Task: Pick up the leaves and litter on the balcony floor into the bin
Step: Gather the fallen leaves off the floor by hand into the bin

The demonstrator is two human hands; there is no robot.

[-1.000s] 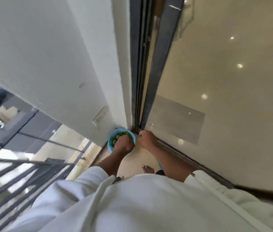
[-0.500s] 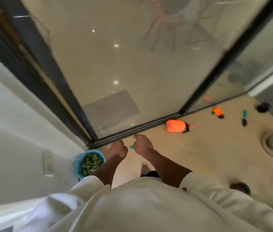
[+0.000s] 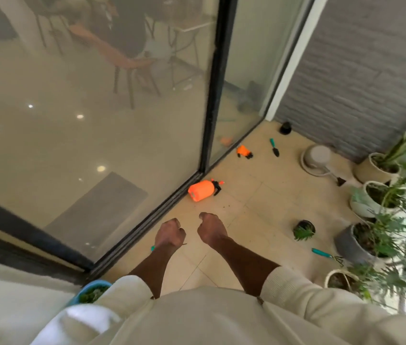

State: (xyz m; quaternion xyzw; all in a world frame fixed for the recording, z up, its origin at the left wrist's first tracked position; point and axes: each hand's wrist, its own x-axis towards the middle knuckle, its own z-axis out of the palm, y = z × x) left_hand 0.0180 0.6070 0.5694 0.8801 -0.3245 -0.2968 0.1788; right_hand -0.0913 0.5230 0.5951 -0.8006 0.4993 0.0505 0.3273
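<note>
Both hands hang in front of the person above the tiled balcony floor [image 3: 259, 195]; the left hand [image 3: 169, 232] is curled into a loose fist and whether it holds anything cannot be told; the right hand [image 3: 210, 227] is likewise curled, knuckles up, with nothing seen in it. The blue bin [image 3: 90, 292], with green leaves inside, sits at the lower left against the wall, partly hidden by the cream sleeve [image 3: 122, 292]. Small dark specks of litter [image 3: 227, 206] lie on the tiles just beyond the hands, near the orange spray bottle [image 3: 200, 190], which lies on its side against the sliding glass door track [image 3: 162, 210]; no label or writing can be read on it. Further off lie a smaller orange sprayer [image 3: 243, 151] and a teal-handled trowel [image 3: 273, 146]; a teal hand rake [image 3: 324, 253] lies near the potted plants [image 3: 381, 168] along the right; 1 small black pot [image 3: 304, 230] stands apart.
</note>
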